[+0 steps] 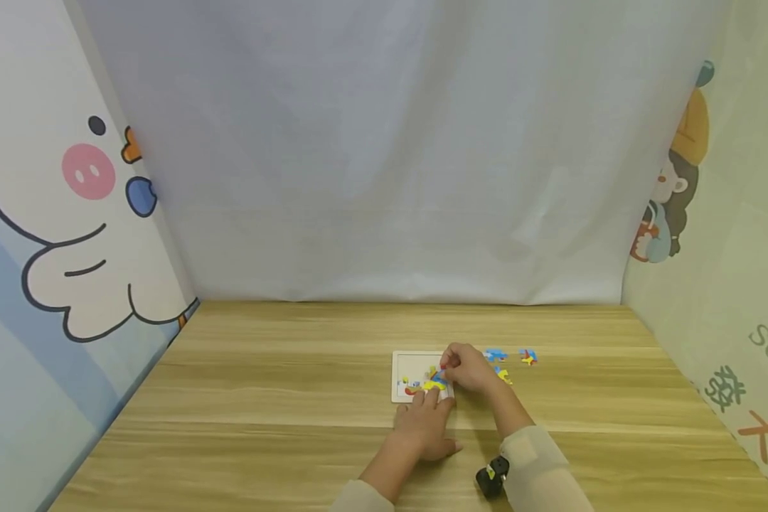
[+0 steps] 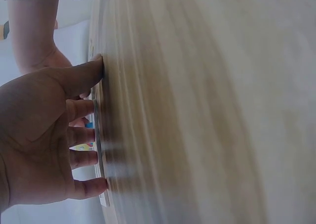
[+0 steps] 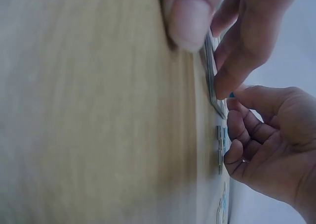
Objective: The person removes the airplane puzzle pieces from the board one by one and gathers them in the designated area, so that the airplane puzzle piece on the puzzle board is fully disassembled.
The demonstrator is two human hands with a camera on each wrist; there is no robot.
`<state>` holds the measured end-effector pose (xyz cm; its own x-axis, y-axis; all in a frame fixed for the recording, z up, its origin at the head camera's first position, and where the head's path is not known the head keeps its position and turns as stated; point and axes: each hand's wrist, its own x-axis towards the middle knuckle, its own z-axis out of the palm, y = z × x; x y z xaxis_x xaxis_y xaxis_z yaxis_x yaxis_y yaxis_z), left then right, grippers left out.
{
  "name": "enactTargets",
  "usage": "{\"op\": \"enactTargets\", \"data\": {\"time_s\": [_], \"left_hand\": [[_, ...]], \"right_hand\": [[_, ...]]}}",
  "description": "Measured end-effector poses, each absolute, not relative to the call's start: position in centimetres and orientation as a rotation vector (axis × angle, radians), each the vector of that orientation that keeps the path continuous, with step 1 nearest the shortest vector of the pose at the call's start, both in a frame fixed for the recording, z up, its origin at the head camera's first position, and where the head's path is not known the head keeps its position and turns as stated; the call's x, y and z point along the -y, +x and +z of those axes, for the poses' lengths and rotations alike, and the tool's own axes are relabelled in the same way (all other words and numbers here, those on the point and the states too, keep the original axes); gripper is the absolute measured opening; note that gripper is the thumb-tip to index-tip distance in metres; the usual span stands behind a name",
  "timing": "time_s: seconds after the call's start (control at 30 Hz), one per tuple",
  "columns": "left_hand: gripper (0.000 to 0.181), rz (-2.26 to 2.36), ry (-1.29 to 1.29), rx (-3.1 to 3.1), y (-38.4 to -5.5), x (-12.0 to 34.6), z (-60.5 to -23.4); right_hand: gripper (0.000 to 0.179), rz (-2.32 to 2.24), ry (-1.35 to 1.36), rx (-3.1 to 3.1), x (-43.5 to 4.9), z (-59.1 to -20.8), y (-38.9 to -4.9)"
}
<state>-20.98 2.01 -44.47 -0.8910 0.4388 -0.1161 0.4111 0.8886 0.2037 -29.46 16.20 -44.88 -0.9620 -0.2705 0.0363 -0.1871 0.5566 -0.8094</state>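
A shallow white puzzle tray lies on the table, partly filled with colourful jigsaw pieces. My left hand reaches over its near edge. Its fingers are spread and fairly straight, with the fingertips on the tray's border, and the thumb points off to the right. At the tray's right side, my right hand pinches a small jigsaw piece between thumb and index finger, close over the picture. A bit of blue shows at the pinch in the right wrist view; the fingers hide most of the piece.
Several loose jigsaw pieces lie to the right of the tray: a blue one, a red, blue and yellow one and a yellow one partly behind the right wrist. A black camera sits at the right sleeve. A pale curtain hangs behind the table.
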Motion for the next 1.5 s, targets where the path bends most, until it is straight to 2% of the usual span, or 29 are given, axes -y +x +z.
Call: {"op": "enactTargets", "data": {"time_s": [0.27, 0.63, 1.1, 1.5], "left_hand": [[0.067, 0.256, 0.668, -2.904, -21.0, -2.0, -44.6], [0.067, 0.243, 0.665, -2.913, -21.1, -2.2, -44.5], [0.068, 0.263, 0.609, -2.887, -20.4, -2.5, -44.4], [0.067, 0.328, 0.641, -2.894, -20.5, -2.2, -44.5]], "right_hand": [[0.013, -1.374, -0.45, -2.742, -16.0, -45.1, -29.5], [0.012, -1.504, -0.386, -2.719, -16.3, -44.7, -29.0], [0.009, -1.654, -0.361, -2.691, -19.8, -44.8, -27.1], [0.012, -1.698, -0.206, -2.688, -23.2, -44.5, -26.0]]}}
